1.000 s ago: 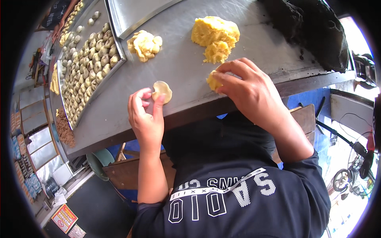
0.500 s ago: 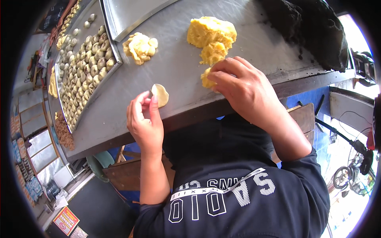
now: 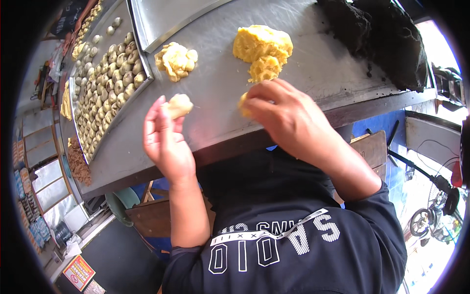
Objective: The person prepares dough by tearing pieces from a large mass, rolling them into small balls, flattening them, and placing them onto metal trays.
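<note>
My left hand (image 3: 169, 142) is raised over the steel table (image 3: 213, 110), its fingers and thumb closed on a small pale dough piece (image 3: 180, 105). The piece looks curved rather than flat. To the right, my right hand (image 3: 293, 110) pinches a small yellow lump (image 3: 243, 105), partly hidden by the fingers. Just beyond that hand rests a large mound of crumbly yellow paste (image 3: 262, 45). A heap of pale dough bits (image 3: 176, 61) sits farther off, beyond my left hand.
On the left, a metal tray (image 3: 148, 81) holds many round, dark-centred dough balls (image 3: 110, 88). Another metal tray (image 3: 161, 36) stands at the far side. A black plastic bag (image 3: 387, 44) lies at the far right. Brown crumbs (image 3: 78, 164) are heaped near the table's left end.
My left hand has moved slightly left and turned, and the dough disc now appears curved on the fingers. My right hand has shifted left with the yellow lump, away from the mound.
</note>
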Demonstrator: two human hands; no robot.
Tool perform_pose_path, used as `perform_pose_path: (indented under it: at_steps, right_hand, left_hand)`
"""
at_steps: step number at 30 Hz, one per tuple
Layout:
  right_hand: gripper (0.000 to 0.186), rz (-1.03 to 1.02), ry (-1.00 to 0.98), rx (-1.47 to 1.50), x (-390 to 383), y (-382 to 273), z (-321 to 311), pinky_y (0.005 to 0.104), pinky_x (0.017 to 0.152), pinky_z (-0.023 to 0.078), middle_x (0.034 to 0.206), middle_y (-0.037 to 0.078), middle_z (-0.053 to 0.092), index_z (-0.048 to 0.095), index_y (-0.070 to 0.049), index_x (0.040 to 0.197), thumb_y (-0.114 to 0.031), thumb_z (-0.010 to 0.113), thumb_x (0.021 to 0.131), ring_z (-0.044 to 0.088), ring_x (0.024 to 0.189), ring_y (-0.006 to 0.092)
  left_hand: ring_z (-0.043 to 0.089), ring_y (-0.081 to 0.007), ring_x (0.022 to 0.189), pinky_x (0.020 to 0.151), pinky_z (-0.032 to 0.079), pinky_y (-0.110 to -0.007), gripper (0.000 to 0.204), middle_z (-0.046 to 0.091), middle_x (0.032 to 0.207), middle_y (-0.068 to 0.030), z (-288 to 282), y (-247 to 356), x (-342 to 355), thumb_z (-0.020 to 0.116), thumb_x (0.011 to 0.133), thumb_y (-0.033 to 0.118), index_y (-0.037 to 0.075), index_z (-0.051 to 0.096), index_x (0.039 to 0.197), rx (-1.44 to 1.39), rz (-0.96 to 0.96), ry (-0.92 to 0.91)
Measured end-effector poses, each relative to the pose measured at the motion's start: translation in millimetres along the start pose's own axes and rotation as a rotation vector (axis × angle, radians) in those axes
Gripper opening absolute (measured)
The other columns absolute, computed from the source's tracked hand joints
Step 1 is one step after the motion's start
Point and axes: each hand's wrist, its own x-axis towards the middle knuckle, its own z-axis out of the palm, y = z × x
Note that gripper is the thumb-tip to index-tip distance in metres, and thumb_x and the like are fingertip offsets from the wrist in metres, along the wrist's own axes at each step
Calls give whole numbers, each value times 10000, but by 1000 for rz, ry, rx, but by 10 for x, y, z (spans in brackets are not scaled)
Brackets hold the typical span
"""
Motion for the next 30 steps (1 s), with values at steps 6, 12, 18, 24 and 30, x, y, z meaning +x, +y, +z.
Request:
perform_pose_path:
  at_steps: [6,12,18,24,30]
  right_hand:
    - [189,-206,-62,94,672,-252,347,452,923,654,1202,122,742,773,-12,1100,-48,729,919,738,1155,333]
    - [90,-352,-199,-98,826,-237,661,413,860,667,1079,108,725,793,-57,918,-132,744,923,730,1086,304]
    - [137,-120,-6,117,371,-293,368,451,905,626,1185,109,728,766,-60,1116,-123,776,995,724,1059,325]
    - [199,-111,92,115,368,-321,315,465,911,651,1252,135,708,746,-60,1149,-91,719,955,716,1117,337]
    - [233,-133,60,350,297,-335,192,445,886,656,1219,142,748,799,-43,1125,-31,764,895,776,1032,325]
  left_hand:
    - [768,-268,1261,1103,638,-446,297,770,1387,-163,-409,28,229,661,1202,178,-37,742,1390,-70,2,94]
    - [771,-284,1278,1149,613,-438,366,779,1382,-246,-461,-5,89,624,1223,210,-56,692,1465,85,-14,31]
    - [758,-270,1318,1135,606,-412,505,723,1510,-260,-84,74,-74,586,1238,285,-47,559,1619,53,-156,-165]
    - [754,-254,1308,1081,640,-401,529,645,1640,-214,241,104,-306,503,1268,281,-58,504,1675,-61,-52,-307]
    - [831,-324,865,775,641,-403,247,830,1064,-133,52,-90,-24,896,828,18,12,824,1063,675,448,-480]
